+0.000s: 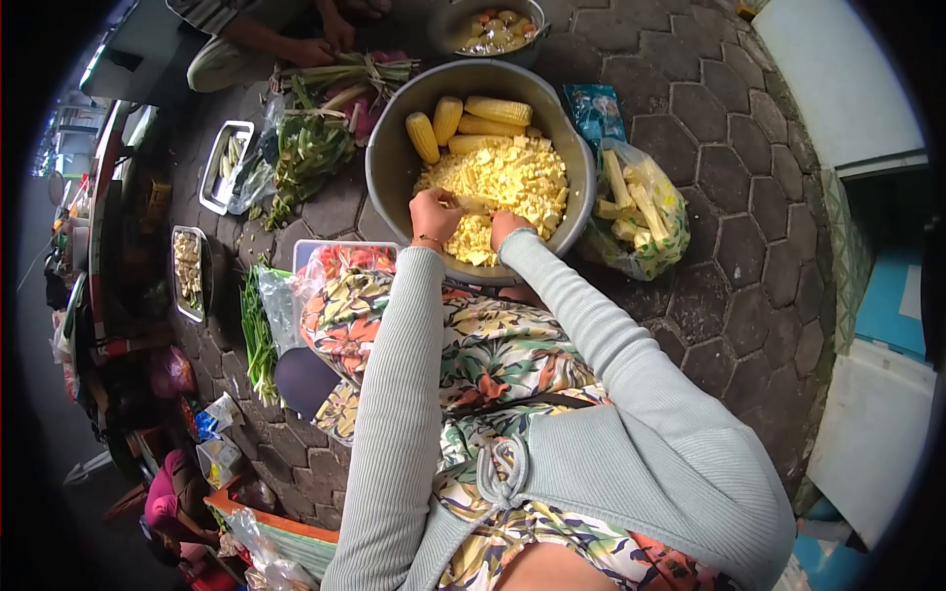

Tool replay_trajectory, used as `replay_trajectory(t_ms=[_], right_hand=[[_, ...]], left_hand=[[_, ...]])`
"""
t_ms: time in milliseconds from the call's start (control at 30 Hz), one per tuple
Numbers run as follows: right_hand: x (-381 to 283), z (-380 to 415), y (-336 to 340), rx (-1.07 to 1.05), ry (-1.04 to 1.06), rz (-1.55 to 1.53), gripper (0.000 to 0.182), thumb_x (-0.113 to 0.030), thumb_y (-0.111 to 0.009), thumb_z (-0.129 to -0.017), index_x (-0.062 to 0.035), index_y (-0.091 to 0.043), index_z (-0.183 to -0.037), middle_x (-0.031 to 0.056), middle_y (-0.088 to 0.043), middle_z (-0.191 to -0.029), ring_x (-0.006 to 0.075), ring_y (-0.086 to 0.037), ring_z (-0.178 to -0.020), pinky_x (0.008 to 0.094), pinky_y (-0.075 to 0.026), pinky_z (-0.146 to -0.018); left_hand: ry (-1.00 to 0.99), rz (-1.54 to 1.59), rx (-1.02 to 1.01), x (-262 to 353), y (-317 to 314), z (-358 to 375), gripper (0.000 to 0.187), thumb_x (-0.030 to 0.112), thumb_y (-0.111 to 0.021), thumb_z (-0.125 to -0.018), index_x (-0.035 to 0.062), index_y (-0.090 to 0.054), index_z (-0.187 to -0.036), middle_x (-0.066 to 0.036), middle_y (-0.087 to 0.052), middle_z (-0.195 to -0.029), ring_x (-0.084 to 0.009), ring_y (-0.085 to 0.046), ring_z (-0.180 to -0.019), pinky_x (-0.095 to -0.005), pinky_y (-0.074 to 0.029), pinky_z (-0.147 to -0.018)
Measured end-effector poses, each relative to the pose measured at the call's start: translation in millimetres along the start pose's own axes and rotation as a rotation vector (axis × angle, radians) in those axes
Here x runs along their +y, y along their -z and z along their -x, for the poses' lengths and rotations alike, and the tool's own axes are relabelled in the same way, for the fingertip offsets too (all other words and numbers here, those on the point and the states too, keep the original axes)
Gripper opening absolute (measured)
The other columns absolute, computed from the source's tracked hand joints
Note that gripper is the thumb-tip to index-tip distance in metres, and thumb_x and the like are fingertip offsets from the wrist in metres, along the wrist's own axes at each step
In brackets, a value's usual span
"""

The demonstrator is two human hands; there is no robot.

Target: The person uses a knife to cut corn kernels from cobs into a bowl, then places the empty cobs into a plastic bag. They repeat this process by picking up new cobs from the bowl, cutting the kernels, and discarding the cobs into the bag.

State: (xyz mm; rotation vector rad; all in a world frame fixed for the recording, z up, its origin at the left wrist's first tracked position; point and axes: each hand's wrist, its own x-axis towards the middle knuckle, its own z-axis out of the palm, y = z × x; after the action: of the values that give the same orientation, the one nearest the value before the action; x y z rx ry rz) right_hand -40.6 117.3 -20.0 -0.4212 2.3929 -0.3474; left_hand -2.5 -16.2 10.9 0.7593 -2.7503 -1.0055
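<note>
Yellow cut corn [512,177] could spill from the grey basin [391,182] if left hand [437,216] or right hand [507,227] (I cannot tell either's grip) jerks outward.

The single view looks from the wearer's head, forward and steeply down over the wearer's own cardigan [591,453] and lap [522,345]. It sits close above the basin [382,167], which falls above the middle. The lens is very wide (black, curved corners ring it), bending the scene sideways and catching paving [709,158] on both sides.
</note>
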Motion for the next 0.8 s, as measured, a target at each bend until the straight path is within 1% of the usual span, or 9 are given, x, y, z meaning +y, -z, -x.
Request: replay_trajectory(t_ms=[100,133,200,233,267,300,467,600,800], right_hand=[[8.1,9.2,-6.4,0.010,0.029,-0.047,0.028,-0.020,-0.037,-0.084,-0.0033,-0.058,-0.093,0.0190,-0.059,-0.093,0.0328,-0.057,-0.088,0.0408,-0.046,-0.074],[11.8,10.6,-14.2,0.010,0.036,-0.045,0.028,-0.021,-0.037,-0.083,-0.0032,-0.059,-0.089,0.0201,-0.058,-0.092,0.0333,-0.057,-0.088,0.0413,-0.046,-0.073],[31.0,-10.5,-44.9,0.037,0.189,0.000,0.022,-0.014,-0.044,-0.077,-0.0016,-0.059,-0.087,0.0219,-0.058,-0.089,0.0350,-0.056,-0.087,0.0414,-0.047,-0.072],[25.1,-7.9,-34.2,0.031,0.200,0.006,0.023,-0.014,-0.047,-0.074,-0.0014,-0.058,-0.089,0.0220,-0.058,-0.092,0.0348,-0.056,-0.088,0.0407,-0.047,-0.073],[28.7,-24.9,-44.1,0.065,0.248,0.074,0.025,-0.015,-0.050,-0.073,-0.0022,-0.058,-0.093,0.0218,-0.057,-0.095,0.0344,-0.056,-0.090,0.0404,-0.046,-0.076],[23.3,-29.7,-36.3,-0.010,0.092,-0.051,0.026,-0.014,-0.051,-0.073,-0.0022,-0.057,-0.095,0.0217,-0.056,-0.098,0.0339,-0.056,-0.092,0.0401,-0.046,-0.078],[3.8,-21.4,-1.7,-0.095,0.064,0.227,0.029,-0.017,-0.055,-0.074,-0.0053,-0.058,-0.101,0.0139,-0.056,-0.105,0.0273,-0.054,-0.099,0.0354,-0.046,-0.080],[10.1,-36.8,-12.8,-0.081,0.066,0.320,0.029,-0.016,-0.057,-0.073,-0.0065,-0.058,-0.100,0.0126,-0.056,-0.107,0.0241,-0.055,-0.098,0.0343,-0.046,-0.080],[23.0,-49.5,-18.6,-0.167,0.113,0.424,0.037,-0.024,-0.052,-0.073,-0.0051,-0.057,-0.105,0.0160,-0.054,-0.110,0.0270,-0.053,-0.101,0.0341,-0.043,-0.085]], left_hand=[[0.031,0.044,0.001,4.1,-0.1,2.6,0.024,0.013,-0.077,-0.049,0.0004,-0.062,-0.063,-0.008,-0.060,-0.059,-0.0151,-0.056,-0.053,-0.0269,-0.045,-0.052],[0.002,0.072,0.029,-1.9,-5.5,1.3,0.021,0.012,-0.076,-0.048,0.0019,-0.062,-0.060,-0.013,-0.059,-0.060,-0.0228,-0.059,-0.057,-0.0306,-0.046,-0.057],[-0.047,0.095,-0.073,-18.3,-15.1,-7.1,0.018,0.014,-0.074,-0.049,0.0059,-0.064,-0.062,-0.012,-0.060,-0.062,-0.0237,-0.059,-0.058,-0.0314,-0.047,-0.057],[-0.181,0.022,0.024,-25.4,-20.4,-11.0,0.015,0.013,-0.072,-0.052,0.0062,-0.064,-0.062,-0.011,-0.060,-0.061,-0.0232,-0.059,-0.058,-0.0318,-0.048,-0.058],[-0.156,0.035,-0.008,-21.9,-16.8,-11.1,0.012,0.012,-0.069,-0.054,0.0062,-0.065,-0.063,-0.012,-0.060,-0.062,-0.0235,-0.060,-0.059,-0.0326,-0.048,-0.059],[-0.131,0.075,0.008,-21.0,-20.0,-9.6,0.011,0.011,-0.067,-0.054,0.0059,-0.065,-0.064,-0.012,-0.061,-0.064,-0.0240,-0.060,-0.061,-0.0328,-0.049,-0.061],[-0.063,0.052,0.040,5.5,-10.4,1.4,0.011,0.012,-0.063,-0.054,0.0063,-0.064,-0.063,-0.015,-0.059,-0.063,-0.0298,-0.059,-0.061,-0.0348,-0.048,-0.059],[0.009,0.072,0.067,12.4,-12.4,3.2,0.012,0.009,-0.057,-0.056,0.0050,-0.063,-0.065,-0.016,-0.059,-0.065,-0.0307,-0.059,-0.064,-0.0356,-0.048,-0.060],[0.032,0.097,0.146,12.0,-12.8,10.3,0.010,0.006,-0.055,-0.059,0.0021,-0.061,-0.065,-0.020,-0.058,-0.068,-0.0339,-0.058,-0.068,-0.0378,-0.047,-0.062]])
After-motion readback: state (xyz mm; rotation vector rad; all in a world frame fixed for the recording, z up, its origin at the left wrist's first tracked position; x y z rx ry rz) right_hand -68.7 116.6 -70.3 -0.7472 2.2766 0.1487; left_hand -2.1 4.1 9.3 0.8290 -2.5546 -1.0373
